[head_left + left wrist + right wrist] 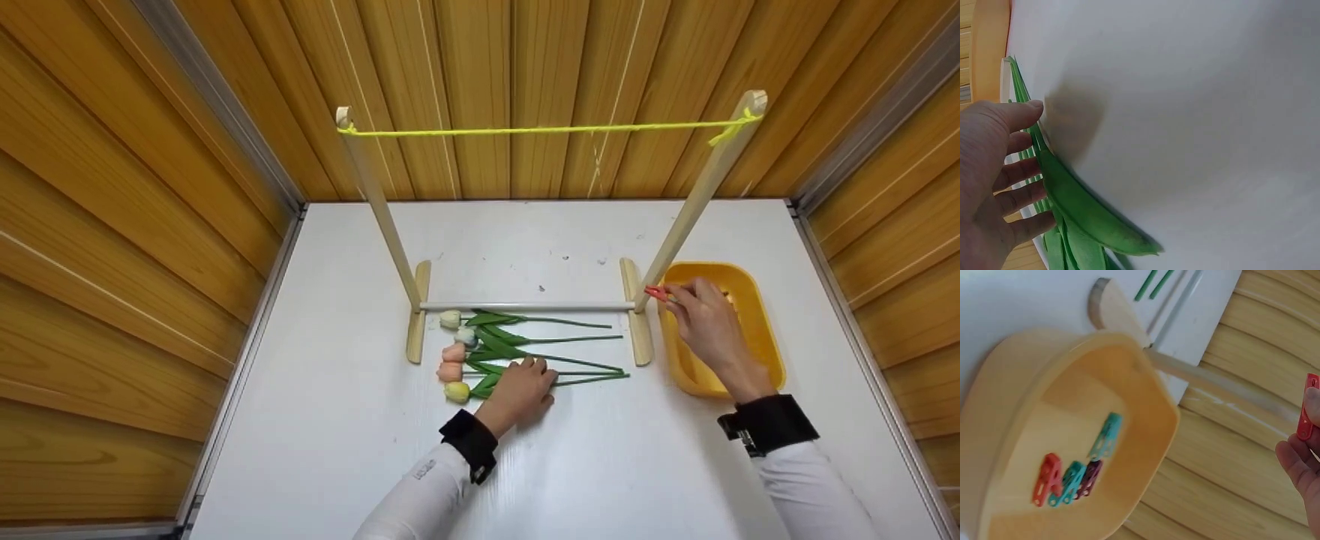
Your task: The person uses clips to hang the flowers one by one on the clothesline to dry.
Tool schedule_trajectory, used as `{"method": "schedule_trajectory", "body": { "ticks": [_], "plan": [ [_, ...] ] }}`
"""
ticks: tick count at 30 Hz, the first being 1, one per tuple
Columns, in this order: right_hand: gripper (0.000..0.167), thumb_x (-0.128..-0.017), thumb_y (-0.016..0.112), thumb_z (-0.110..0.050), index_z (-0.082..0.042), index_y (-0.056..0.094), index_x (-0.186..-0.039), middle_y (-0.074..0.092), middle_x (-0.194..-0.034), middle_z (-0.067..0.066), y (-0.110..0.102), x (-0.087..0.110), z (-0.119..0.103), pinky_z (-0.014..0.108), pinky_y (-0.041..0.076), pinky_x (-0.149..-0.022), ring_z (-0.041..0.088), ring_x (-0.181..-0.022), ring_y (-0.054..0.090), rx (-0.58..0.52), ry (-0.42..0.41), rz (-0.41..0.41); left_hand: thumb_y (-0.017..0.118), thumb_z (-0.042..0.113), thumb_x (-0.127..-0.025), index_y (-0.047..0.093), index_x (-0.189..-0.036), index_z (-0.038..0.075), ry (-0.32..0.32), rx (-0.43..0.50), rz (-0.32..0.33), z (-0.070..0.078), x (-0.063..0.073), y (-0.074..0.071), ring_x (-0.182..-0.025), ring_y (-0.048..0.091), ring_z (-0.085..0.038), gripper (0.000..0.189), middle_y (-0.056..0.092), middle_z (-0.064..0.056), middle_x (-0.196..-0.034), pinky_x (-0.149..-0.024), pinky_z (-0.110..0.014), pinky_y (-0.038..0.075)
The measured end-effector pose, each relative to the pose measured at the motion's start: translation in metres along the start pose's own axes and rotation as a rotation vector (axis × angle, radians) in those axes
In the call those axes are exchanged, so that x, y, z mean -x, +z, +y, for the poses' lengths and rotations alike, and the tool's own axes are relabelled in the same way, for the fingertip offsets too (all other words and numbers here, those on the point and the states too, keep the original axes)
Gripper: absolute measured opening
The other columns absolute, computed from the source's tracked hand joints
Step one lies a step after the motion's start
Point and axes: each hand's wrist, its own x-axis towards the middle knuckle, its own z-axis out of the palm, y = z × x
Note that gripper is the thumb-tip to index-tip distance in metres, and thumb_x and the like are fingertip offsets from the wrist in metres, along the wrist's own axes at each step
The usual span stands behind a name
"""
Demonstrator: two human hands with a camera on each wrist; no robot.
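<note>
My right hand [710, 328] pinches a red clothespin [655, 292] between thumb and fingers, up over the left rim of a yellow basin [766, 352]. That clothespin shows at the right edge of the right wrist view. Artificial tulips lie in a row on the white table [330, 420]: a white one [450, 319], a pale bluish one [466, 336], two peach ones [450, 372] and a yellow one [457, 391]. Over the green stems and leaves [1086, 202] nearest me is my left hand [519, 391], its thumb and fingers spread apart. It hides part of the stems.
Behind the tulips stands a wooden frame with a left post [382, 217], a right post [697, 199] and a low white crossbar [525, 306]. A yellow string [540, 130] joins the post tops. Inside the basin lie several clothespins, among them a red one [1047, 479].
</note>
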Motion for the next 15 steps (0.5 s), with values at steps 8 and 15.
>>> {"method": "schedule_trajectory", "body": {
  "ticks": [8, 15],
  "plan": [
    [0.03, -0.084, 0.075, 0.0, 0.005, 0.07, -0.113, 0.049, -0.086, 0.011, 0.005, -0.008, -0.019, 0.03, 0.038, -0.067, 0.023, -0.081, 0.047, -0.011, -0.052, -0.016, 0.068, 0.037, -0.09, 0.066, -0.105, 0.02, -0.013, -0.008, 0.044, 0.003, 0.003, -0.002, -0.095, 0.06, -0.017, 0.023, 0.063, 0.0, -0.1, -0.077, -0.033, 0.053],
    [0.032, -0.083, 0.076, 0.0, 0.004, 0.071, -0.114, 0.053, -0.088, 0.014, 0.013, -0.01, -0.026, 0.034, 0.043, -0.068, 0.026, -0.083, 0.05, -0.037, -0.077, -0.007, 0.069, 0.04, -0.09, 0.066, -0.107, 0.022, 0.019, -0.06, 0.086, 0.008, 0.003, -0.007, -0.094, 0.06, -0.015, 0.025, 0.064, 0.003, -0.099, -0.076, -0.03, 0.052]
  ]
}}
